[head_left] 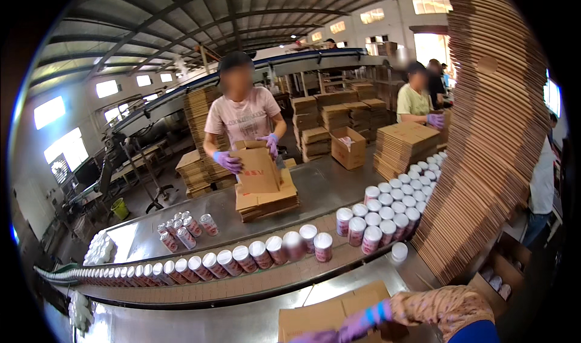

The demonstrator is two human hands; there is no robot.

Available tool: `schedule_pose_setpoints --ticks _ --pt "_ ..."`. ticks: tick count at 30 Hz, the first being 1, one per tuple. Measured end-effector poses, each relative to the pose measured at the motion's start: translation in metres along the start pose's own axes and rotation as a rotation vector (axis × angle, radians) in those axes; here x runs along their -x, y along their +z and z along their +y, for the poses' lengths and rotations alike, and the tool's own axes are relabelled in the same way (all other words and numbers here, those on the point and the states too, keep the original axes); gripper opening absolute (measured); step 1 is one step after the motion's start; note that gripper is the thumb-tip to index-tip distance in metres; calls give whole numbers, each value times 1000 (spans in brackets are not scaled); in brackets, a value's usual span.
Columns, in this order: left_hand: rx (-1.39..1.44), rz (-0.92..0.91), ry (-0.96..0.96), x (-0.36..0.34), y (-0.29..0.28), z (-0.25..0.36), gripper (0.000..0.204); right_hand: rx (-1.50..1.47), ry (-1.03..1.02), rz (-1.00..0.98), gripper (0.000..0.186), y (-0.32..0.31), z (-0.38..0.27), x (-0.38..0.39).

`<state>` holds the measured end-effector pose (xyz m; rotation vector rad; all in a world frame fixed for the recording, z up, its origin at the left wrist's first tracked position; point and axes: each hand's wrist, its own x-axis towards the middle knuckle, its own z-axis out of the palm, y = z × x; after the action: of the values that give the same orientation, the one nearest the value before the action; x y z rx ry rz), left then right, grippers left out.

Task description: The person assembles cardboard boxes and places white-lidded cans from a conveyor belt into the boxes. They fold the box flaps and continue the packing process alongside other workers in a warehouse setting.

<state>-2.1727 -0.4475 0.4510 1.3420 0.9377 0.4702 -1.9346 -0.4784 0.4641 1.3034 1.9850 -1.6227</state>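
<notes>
Carton point(330, 313) lies flat, unerected, near edge of conveyor point(242, 282); right hand point(357, 322) gloved, grips its edge. Left hand unseen. Cans point(242, 257) queue on conveyor, unpacked.

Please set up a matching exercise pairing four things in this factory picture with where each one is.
Things:
1. Row of white-lidded cans
2. Tall leaning stack of flat brown cardboard sheets
3. Half-folded brown cardboard box
4. Yellow bucket

Places:
A. On the floor at the left, beyond the steel table
B. In the purple-gloved hands of the person across the table
C. Along the curved conveyor belt
D. At the right edge, rising towards the roof

Pairs: 1-C, 2-D, 3-B, 4-A
</notes>
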Motion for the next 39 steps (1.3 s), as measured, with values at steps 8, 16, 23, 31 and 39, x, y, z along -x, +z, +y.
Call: schedule_pose_setpoints --ticks 8,16,23,31,39 --pt "373 109 -130 34 12 -15 48 -502 -339 459 80 122 5 54" --pt "503 -120 -407 35 144 -37 50 -411 -479 1622 41 267 35 160" --pt "303 -525 -209 -4 359 -23 61 142 596 1999 54 313 70 231" --pt "401 -537 -650 -28 472 30 66 455 796 1846 62 308 163 271" --pt "-550 -527 541 -84 294 73 62 130 1052 2040 89 296 311 408"
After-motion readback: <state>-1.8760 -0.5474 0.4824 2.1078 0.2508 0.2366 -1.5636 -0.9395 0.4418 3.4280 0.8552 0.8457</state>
